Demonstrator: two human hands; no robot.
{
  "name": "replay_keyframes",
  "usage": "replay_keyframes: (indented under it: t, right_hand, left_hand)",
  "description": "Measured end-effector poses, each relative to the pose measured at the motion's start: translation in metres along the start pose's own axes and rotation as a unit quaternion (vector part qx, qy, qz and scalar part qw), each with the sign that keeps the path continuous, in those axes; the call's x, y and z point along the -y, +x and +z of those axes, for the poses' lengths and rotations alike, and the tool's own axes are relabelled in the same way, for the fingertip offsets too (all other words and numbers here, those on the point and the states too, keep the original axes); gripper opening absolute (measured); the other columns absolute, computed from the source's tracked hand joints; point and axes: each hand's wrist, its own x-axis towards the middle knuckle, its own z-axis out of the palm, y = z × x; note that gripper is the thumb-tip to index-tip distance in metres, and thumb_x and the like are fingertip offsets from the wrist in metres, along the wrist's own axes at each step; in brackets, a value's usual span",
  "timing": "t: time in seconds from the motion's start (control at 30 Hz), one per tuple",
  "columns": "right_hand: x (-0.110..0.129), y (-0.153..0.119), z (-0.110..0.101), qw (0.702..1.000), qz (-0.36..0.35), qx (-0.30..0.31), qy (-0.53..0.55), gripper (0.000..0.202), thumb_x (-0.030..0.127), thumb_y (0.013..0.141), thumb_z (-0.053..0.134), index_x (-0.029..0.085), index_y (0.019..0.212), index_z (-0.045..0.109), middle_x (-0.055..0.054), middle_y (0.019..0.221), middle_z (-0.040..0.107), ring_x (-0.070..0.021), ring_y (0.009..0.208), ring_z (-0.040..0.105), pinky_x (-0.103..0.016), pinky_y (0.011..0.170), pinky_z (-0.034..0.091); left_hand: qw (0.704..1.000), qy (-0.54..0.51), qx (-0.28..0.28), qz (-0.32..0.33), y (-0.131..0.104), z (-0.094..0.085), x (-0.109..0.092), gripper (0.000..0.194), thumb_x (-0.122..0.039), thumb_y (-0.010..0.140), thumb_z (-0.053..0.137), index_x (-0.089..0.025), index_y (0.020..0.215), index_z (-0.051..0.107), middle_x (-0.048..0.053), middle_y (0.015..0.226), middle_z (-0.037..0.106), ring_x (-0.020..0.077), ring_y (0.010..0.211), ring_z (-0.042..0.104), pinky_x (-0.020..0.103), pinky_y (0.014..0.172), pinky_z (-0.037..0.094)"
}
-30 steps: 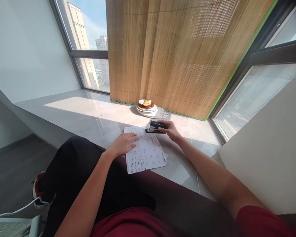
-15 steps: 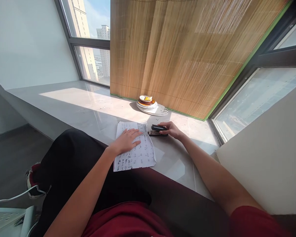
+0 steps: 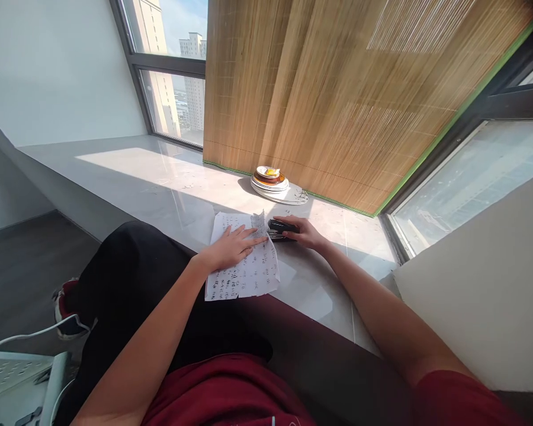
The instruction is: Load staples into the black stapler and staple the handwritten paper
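Observation:
Handwritten white paper point(image 3: 244, 278) lies on the light stone sill point(image 3: 311, 284), its near edge reaching past the sill's edge. Flat on the paper rests my left hand point(image 3: 233, 247), fingers spread, with one fingertip close to the stapler. A black stapler point(image 3: 281, 227) is at the paper's right edge, and my right hand point(image 3: 305, 232) is wrapped round its rear end. Whether the paper's edge sits between the stapler's jaws is too small to tell.
Behind the hands, a stack of plates point(image 3: 270, 182) stands by the bamboo blind point(image 3: 320, 106). White walls flank the sill. At lower left are a white cable point(image 3: 31, 332) and a pale perforated surface point(image 3: 18, 370).
The stapler and my right hand have shifted slightly left against the paper's edge. The paper's upper right corner now stands up a little. My left fingers reach further right. The view has tilted slightly.

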Motion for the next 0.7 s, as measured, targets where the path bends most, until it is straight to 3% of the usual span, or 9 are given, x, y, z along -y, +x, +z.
replay_keyframes:
  t: [0.3,0.5,0.7]
  right_hand:
    - [-0.004,-0.004,-0.006,0.999,-0.011,-0.004,-0.03,0.05,0.051,0.097,0.067,0.029,0.143,0.068,-0.008,0.13,0.075,-0.0331,0.119,0.066,-0.056,0.108,0.05]
    - [0.014,0.005,0.007,0.997,-0.027,0.023,-0.07,0.048,0.047,0.101,0.061,0.029,0.145,0.066,-0.009,0.125,0.076,-0.0311,0.11,0.065,-0.053,0.104,0.05]
    - [0.016,0.008,0.022,0.984,-0.053,-0.021,-0.168,0.045,0.033,0.104,0.054,0.025,0.146,0.066,-0.011,0.102,0.073,-0.0283,0.093,0.059,-0.048,0.091,0.051]
  left_hand:
    - [0.999,-0.019,0.028,-0.017,-0.001,-0.001,-0.004,0.056,-0.034,0.11,0.033,-0.055,0.162,0.033,-0.01,0.178,0.015,0.0413,0.164,0.008,0.077,0.125,0.0]
    - [0.999,-0.039,0.002,-0.011,0.002,0.004,-0.006,0.057,-0.03,0.108,0.04,-0.058,0.157,0.042,-0.011,0.177,0.016,0.0415,0.164,0.009,0.081,0.123,0.0]
    - [0.999,-0.036,-0.006,-0.012,0.002,0.007,-0.005,0.06,-0.03,0.107,0.045,-0.056,0.16,0.038,-0.01,0.177,0.014,0.0415,0.164,0.009,0.08,0.123,0.0]
